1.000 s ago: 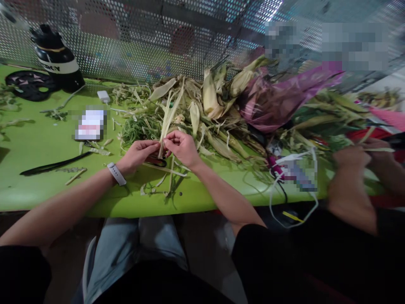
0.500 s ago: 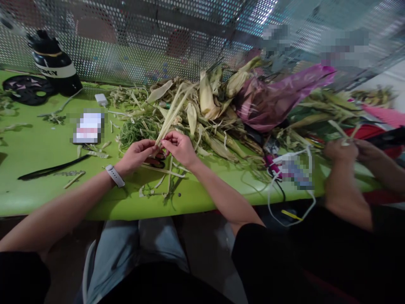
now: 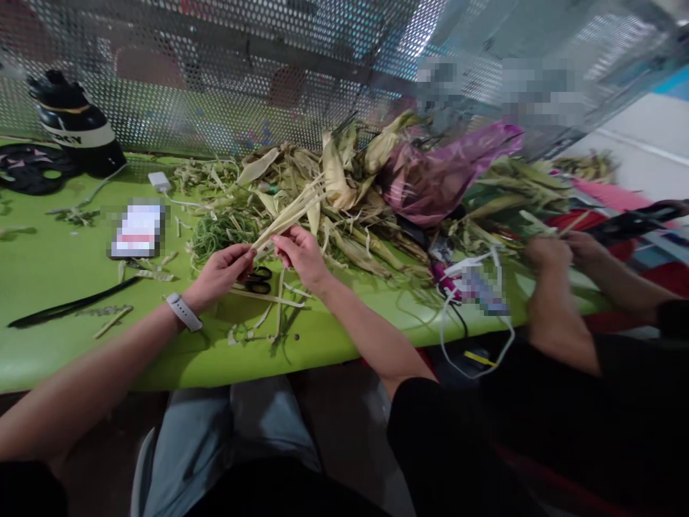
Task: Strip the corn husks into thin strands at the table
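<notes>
A bundle of pale corn husk strips [image 3: 293,210] slants up and to the right between my hands. My left hand [image 3: 222,274], with a pale watch band at the wrist, pinches its lower end. My right hand [image 3: 302,257] is closed with thumb and fingertips at the strips a little higher up. Below and between the hands lie black-handled scissors [image 3: 259,280], partly hidden by my left fingers. Behind my left hand is a tangle of thin green strands [image 3: 222,235]. Loose husk scraps [image 3: 280,309] lie in front of me.
Dry corn husks [image 3: 371,248] and a purple plastic bag [image 3: 430,179] are heaped at the back. A phone [image 3: 137,231], black strap [image 3: 75,301] and bottle [image 3: 78,133] are left. A white cable [image 3: 444,348] hangs over the edge. Another person's hands [image 3: 560,251] work at right.
The strips have tipped from nearly upright to a rightward slant. My hands have drawn slightly apart, showing more of the scissors. The whole view has shifted, with things on the table moving left.
</notes>
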A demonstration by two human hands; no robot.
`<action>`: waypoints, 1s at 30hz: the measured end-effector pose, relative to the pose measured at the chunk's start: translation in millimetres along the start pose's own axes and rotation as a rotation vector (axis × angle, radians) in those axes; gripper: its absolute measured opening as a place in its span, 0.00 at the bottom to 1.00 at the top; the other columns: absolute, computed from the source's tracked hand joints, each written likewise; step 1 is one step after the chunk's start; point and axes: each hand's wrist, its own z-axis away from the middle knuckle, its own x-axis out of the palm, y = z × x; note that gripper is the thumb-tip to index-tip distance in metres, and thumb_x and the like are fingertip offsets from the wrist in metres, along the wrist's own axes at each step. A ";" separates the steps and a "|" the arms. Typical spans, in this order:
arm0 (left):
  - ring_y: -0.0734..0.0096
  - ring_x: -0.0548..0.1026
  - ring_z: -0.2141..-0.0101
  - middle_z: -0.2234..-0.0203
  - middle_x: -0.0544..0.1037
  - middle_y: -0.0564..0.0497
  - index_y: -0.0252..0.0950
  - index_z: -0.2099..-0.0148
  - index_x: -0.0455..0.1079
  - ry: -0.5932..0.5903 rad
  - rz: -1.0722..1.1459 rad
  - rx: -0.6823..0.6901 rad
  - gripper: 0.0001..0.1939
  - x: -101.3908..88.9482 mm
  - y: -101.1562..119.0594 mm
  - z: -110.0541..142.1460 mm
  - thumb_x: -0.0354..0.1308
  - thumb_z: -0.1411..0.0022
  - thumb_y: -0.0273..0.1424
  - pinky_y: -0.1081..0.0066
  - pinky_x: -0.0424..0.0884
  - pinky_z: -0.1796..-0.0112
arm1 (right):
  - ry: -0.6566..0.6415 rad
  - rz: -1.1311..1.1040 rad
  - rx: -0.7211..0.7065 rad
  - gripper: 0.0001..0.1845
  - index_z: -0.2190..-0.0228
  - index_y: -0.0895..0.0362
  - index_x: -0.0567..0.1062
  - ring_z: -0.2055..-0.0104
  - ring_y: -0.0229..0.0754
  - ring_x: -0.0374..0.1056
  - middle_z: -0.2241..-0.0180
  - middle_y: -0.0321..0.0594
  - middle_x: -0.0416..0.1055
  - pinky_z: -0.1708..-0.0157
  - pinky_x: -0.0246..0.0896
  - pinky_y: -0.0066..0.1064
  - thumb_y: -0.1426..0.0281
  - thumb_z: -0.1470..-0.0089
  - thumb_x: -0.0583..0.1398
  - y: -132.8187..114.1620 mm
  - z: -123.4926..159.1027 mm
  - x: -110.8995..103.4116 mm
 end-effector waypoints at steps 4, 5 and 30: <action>0.80 0.61 0.78 0.79 0.66 0.56 0.34 0.60 0.73 -0.137 -0.086 -0.037 0.18 -10.5 8.3 -1.2 0.63 0.44 0.44 0.75 0.58 0.76 | 0.002 -0.063 -0.002 0.14 0.66 0.57 0.71 0.87 0.26 0.52 0.82 0.25 0.65 0.89 0.44 0.22 0.61 0.50 0.63 -2.2 -3.6 -5.7; 0.79 0.62 0.78 0.79 0.67 0.55 0.34 0.61 0.74 -0.157 -0.101 -0.037 0.17 -14.9 11.9 -2.5 0.64 0.45 0.43 0.75 0.58 0.76 | 0.012 -0.068 -0.006 0.15 0.65 0.58 0.71 0.87 0.26 0.52 0.82 0.26 0.65 0.88 0.45 0.22 0.60 0.50 0.63 -1.9 -6.9 -11.2; 0.83 0.62 0.79 0.79 0.77 0.54 0.33 0.67 0.79 0.139 -0.033 0.044 0.05 -71.9 61.7 -10.7 0.67 0.50 0.26 0.75 0.56 0.77 | -0.668 0.247 0.136 0.22 0.55 0.59 0.75 0.77 0.32 0.57 0.79 0.29 0.53 0.69 0.67 0.29 0.55 0.38 0.54 -30.3 6.7 -29.6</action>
